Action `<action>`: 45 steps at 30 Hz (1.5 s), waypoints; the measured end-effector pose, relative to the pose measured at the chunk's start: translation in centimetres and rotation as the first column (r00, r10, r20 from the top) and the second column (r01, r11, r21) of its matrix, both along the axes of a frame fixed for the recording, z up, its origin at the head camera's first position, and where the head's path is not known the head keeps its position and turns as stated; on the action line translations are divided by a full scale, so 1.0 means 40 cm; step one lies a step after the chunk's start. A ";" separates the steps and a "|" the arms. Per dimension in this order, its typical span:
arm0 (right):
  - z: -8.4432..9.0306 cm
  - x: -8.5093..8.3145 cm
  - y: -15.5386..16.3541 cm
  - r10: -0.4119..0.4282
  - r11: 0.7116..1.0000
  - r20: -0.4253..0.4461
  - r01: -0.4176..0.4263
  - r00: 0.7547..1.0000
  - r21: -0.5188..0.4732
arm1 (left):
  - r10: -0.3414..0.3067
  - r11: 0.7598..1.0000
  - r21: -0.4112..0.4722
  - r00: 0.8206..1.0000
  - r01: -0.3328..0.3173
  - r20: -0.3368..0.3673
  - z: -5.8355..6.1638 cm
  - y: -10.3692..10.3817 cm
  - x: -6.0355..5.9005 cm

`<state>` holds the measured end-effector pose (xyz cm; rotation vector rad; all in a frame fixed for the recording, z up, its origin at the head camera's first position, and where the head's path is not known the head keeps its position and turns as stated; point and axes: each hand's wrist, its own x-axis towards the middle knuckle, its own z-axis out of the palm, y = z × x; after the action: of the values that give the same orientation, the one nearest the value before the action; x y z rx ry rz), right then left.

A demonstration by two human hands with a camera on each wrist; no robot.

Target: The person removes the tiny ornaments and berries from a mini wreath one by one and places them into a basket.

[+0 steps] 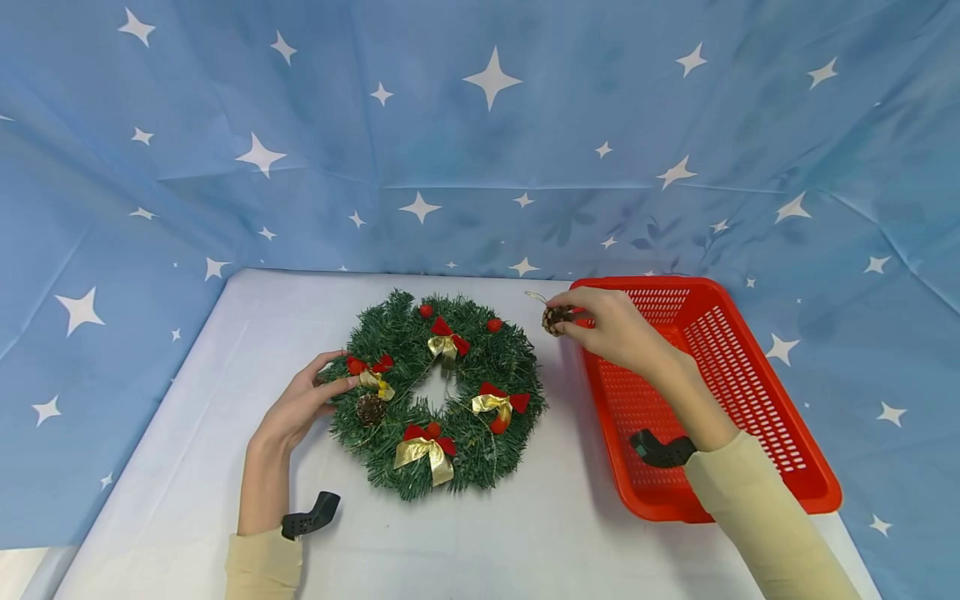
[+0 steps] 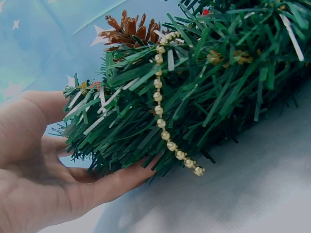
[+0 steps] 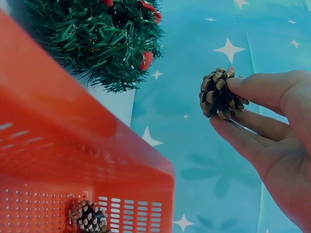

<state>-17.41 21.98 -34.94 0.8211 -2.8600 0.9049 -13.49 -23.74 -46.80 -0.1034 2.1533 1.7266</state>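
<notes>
Right hand pinches pine cone at fingertips, beside red basket. Left hand, fingers relaxed, touches wreath edge. White table, starry blue backdrop.

White table, bare patch at front. Blue backdrop cloth with white stars behind and along both sides, creased, draped down to table edge. Red perforated plastic basket on right of table, long side angled toward viewer. Second pinecone lying inside basket near corner wall. Black wrist-mounted device on left, another on right over basket.
</notes>
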 end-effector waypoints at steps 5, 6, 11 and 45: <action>0.002 0.006 0.011 -0.022 1.000 0.001 0.022 1.000 0.017 | -0.006 1.000 0.010 1.000 0.006 -0.004 0.000 -0.001 0.000; 0.002 0.007 0.014 -0.029 0.999 0.003 0.029 1.000 0.021 | -0.006 1.000 0.009 1.000 0.006 -0.004 -0.001 -0.001 0.000; -0.006 0.011 0.029 -0.057 0.998 0.028 0.056 0.998 0.038 | -0.008 1.000 0.009 1.000 0.008 -0.003 -0.001 -0.002 -0.001; -0.035 0.032 0.160 -0.191 0.982 -0.042 0.191 0.981 0.006 | -0.012 1.000 0.009 1.000 0.012 -0.005 0.003 -0.001 0.001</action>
<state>-16.15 28.39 -36.32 0.5459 -2.8478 0.8407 -13.44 -23.78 -46.67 -0.0836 2.1448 1.7319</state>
